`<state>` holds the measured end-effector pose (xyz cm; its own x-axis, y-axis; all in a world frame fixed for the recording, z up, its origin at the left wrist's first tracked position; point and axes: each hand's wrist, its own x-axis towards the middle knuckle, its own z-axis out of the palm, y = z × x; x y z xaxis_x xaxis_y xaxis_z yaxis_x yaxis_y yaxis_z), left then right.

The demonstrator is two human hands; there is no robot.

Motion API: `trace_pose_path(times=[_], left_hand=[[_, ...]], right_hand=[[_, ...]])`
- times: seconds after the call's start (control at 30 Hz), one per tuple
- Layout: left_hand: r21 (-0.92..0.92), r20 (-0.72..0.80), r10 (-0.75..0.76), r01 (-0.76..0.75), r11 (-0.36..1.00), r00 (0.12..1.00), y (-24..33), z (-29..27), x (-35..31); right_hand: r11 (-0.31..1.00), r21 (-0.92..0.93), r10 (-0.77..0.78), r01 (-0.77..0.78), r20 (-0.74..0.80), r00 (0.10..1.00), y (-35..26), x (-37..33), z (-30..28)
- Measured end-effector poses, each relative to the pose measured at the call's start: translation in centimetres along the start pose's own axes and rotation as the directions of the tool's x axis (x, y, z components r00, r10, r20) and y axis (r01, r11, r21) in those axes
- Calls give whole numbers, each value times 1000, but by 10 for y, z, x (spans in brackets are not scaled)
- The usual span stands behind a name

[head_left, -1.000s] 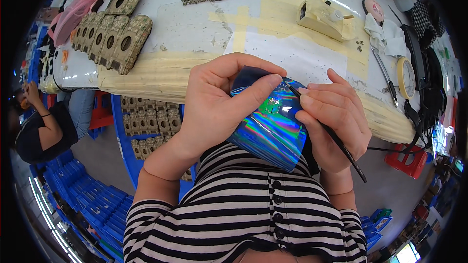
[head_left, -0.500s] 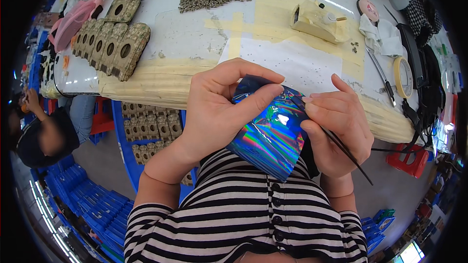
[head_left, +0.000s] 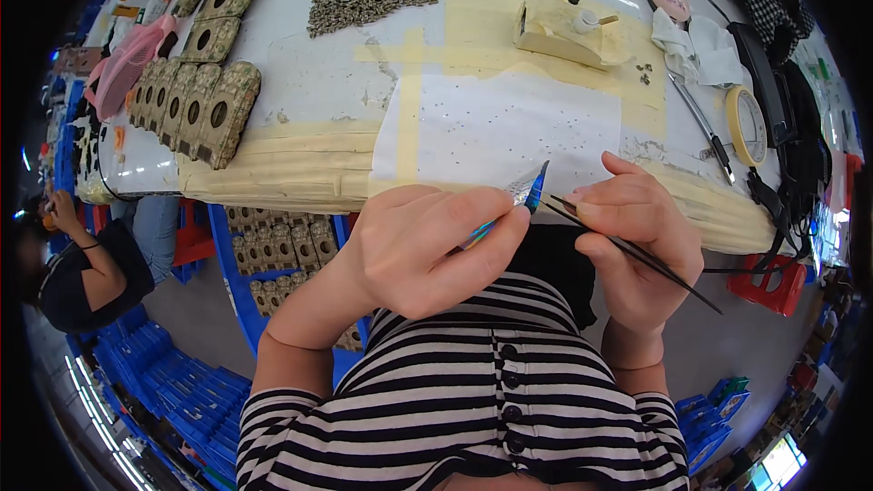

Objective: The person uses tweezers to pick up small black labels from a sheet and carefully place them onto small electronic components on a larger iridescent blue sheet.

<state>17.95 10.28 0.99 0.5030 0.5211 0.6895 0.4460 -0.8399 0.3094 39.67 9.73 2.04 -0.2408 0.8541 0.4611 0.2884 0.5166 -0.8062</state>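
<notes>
In the last second, the shiny blue sheet (head_left: 537, 190) turns a great deal. Before, its broad, rainbow-coloured face is toward the camera; now it stands almost edge-on, and only a narrow pointed part shows beyond the fingers. The left hand (head_left: 438, 250) pinches it between thumb and fingers, with the back of the hand now covering most of it. The sheet is above the person's lap, just in front of the table edge (head_left: 282, 147).

The right hand (head_left: 641, 241) keeps its pinch on the black tweezers (head_left: 673, 276), whose thin tips point at the sheet's edge. Whether the tips touch it, or carry something, cannot be told.

This turn seems to give the tips access to the sheet from the side, while its broad face is hidden from view. More of the white paper (head_left: 509, 118) is also visible now, with tiny specks scattered over it.
</notes>
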Motion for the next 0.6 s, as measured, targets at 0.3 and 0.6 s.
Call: trace_pose_path(times=[0.3, 0.6], left_hand=[[46, 8, 40, -40, 998, 999, 1, 1, -1], [48, -15, 57, -57, 997, 998, 0, 3, -3]], right_hand=[[999, -44, -21, 23, 42, 999, -2, 0, 2], [998, -52, -29, 30, 31, 999, 0, 0, 3]])
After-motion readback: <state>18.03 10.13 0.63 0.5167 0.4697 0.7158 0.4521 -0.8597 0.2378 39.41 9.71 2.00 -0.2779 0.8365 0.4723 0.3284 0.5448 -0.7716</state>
